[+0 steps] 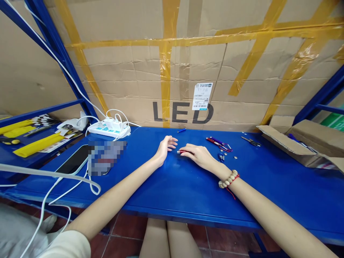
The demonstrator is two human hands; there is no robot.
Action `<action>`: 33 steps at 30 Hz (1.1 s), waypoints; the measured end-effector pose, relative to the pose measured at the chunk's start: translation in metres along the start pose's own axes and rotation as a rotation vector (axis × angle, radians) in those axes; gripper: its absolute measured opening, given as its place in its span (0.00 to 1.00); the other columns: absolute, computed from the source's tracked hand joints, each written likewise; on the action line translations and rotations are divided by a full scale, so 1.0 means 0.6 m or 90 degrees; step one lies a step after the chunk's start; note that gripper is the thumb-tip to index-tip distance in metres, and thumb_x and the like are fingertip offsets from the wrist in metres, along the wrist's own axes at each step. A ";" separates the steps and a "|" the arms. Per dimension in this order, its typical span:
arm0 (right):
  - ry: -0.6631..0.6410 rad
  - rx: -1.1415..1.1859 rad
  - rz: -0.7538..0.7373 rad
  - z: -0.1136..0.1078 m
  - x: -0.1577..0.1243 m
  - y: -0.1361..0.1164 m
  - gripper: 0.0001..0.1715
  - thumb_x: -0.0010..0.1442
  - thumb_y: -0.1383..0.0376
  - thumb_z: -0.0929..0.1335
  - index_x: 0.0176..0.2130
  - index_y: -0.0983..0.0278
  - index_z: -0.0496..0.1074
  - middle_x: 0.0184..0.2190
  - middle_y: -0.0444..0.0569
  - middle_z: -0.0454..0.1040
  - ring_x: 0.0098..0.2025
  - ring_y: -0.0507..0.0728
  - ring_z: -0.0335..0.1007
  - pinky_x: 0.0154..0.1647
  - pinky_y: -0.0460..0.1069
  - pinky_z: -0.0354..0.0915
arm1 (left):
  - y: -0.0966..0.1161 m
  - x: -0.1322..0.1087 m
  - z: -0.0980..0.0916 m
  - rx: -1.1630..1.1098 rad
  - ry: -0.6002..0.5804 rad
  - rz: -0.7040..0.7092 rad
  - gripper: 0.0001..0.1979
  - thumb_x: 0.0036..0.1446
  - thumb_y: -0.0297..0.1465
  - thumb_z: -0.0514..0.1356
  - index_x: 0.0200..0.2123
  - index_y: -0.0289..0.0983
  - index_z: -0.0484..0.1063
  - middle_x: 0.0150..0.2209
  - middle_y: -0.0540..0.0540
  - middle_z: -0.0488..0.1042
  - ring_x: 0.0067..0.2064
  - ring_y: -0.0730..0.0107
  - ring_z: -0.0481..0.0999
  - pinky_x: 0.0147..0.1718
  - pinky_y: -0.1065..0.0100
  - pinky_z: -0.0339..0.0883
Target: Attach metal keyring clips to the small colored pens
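A small red metal tube with a silver end [182, 152] is pinched in the fingers of my right hand [199, 156], just above the blue tabletop [172, 186]. To its left, my left hand [163, 149] is open, its fingers loosely bent and apart with nothing in them. Behind the hands lies a short blue tube [182, 130]. Right of my right hand lie a red tube [213, 142] and a blue tube beside it, with a carabiner clip [225, 147] at their end. A blue clip [220, 157] and several small silver discs [235, 157] lie nearby.
Keys [251, 141] and an open cardboard box [292, 147] are at the right. At the left lie a phone [72, 161], a blurred-out flat object [107, 157], a white power strip [109, 129] and loose cables. A large taped carton [134, 79] stands behind.
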State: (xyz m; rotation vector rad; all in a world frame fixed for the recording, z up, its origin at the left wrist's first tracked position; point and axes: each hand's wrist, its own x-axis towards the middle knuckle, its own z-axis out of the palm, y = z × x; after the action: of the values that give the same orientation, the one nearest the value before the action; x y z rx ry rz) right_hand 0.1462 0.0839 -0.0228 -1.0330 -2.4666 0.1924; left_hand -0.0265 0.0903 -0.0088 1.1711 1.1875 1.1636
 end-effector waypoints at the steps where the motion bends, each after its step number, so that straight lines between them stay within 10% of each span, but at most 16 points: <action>1: 0.000 0.002 -0.003 0.001 0.000 0.001 0.21 0.63 0.53 0.56 0.44 0.58 0.71 0.39 0.46 0.73 0.39 0.52 0.69 0.36 0.45 0.60 | 0.000 0.000 0.000 0.001 0.000 -0.001 0.18 0.52 0.39 0.45 0.29 0.34 0.70 0.31 0.45 0.73 0.32 0.69 0.71 0.31 0.70 0.60; 23: 0.002 -0.051 -0.035 -0.006 -0.002 -0.006 0.22 0.66 0.56 0.53 0.43 0.58 0.71 0.39 0.46 0.72 0.39 0.52 0.69 0.35 0.44 0.59 | -0.009 0.002 0.002 0.040 0.000 0.019 0.19 0.52 0.40 0.45 0.29 0.35 0.70 0.33 0.44 0.73 0.33 0.68 0.71 0.32 0.69 0.61; 33: -0.010 -0.233 0.213 -0.023 -0.004 0.027 0.17 0.60 0.61 0.61 0.49 0.58 0.67 0.44 0.49 0.71 0.38 0.57 0.71 0.28 0.46 0.60 | -0.014 0.011 -0.021 0.375 0.046 0.241 0.09 0.53 0.31 0.49 0.31 0.37 0.68 0.36 0.46 0.71 0.40 0.66 0.69 0.43 0.65 0.60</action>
State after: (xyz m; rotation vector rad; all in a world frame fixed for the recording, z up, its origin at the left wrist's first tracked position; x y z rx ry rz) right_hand 0.1645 0.0931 -0.0161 -1.6023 -2.3778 -0.1557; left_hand -0.0386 0.0968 -0.0178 1.8730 1.4594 1.1697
